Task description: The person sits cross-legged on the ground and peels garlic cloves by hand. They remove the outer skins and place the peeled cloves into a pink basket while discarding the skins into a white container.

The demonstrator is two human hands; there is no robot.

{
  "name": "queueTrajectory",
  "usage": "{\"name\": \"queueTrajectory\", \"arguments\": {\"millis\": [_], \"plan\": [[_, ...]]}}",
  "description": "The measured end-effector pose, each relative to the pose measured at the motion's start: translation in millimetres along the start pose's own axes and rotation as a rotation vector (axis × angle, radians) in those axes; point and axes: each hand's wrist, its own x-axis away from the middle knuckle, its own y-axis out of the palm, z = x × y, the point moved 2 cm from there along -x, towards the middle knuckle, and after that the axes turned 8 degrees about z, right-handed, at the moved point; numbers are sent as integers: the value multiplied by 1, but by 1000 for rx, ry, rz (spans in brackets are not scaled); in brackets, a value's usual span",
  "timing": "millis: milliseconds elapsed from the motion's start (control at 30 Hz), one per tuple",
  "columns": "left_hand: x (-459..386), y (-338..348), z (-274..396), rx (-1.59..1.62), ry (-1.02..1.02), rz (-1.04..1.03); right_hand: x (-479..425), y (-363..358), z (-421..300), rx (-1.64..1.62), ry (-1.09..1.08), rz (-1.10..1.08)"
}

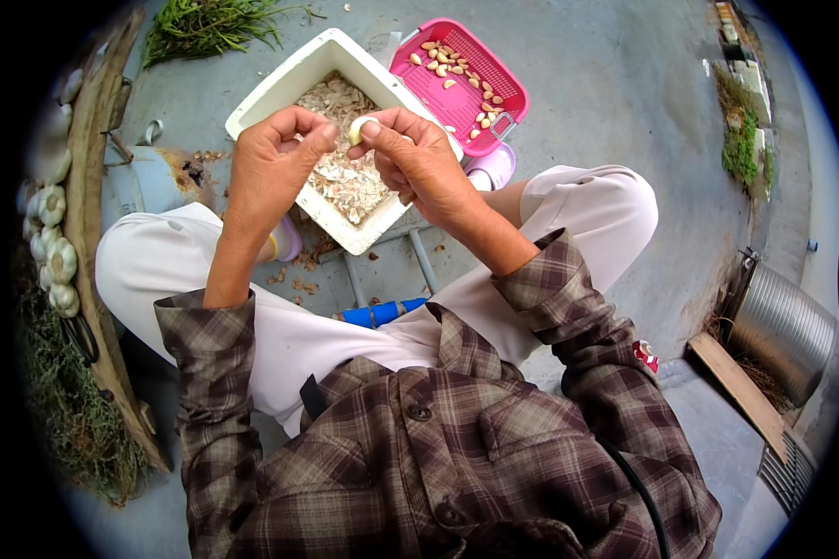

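Observation:
Between the thumb and fingers of my right hand (423,164) is a pale garlic clove (356,131). My left hand (273,164) is just left of it, thumb and forefinger pinched together; I see nothing clearly between them. Both hands are above a white foam box (262,101) that holds a layer of papery garlic skins (349,185). Against the box's far right side is a pink plastic basket (426,94) with many cloves (449,84) spread over its bottom. The curled lower fingers of my right hand are partly hidden.
Whole garlic bulbs (61,260) lie along a wooden plank (87,230) at left. Green stalks (206,28) rest on the floor at the far left. A rusty pale blue metal drum (136,178) is by my left knee. A ribbed metal bucket (783,332) lies at right.

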Motion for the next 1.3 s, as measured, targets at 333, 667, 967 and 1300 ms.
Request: {"name": "queueTrajectory", "arguments": {"millis": [333,667,967,1300], "plan": [[1,1,-6,97,-97,-164,3,3,-2,130,-99,10],[4,7,6,95,-85,-149,0,0,1,87,-69,24],[2,7,1,131,-137,-165,2,1,4,-26,2,-8],[9,8,16,-161,-26,-27,2,-2,4,129,-81,89]]}}
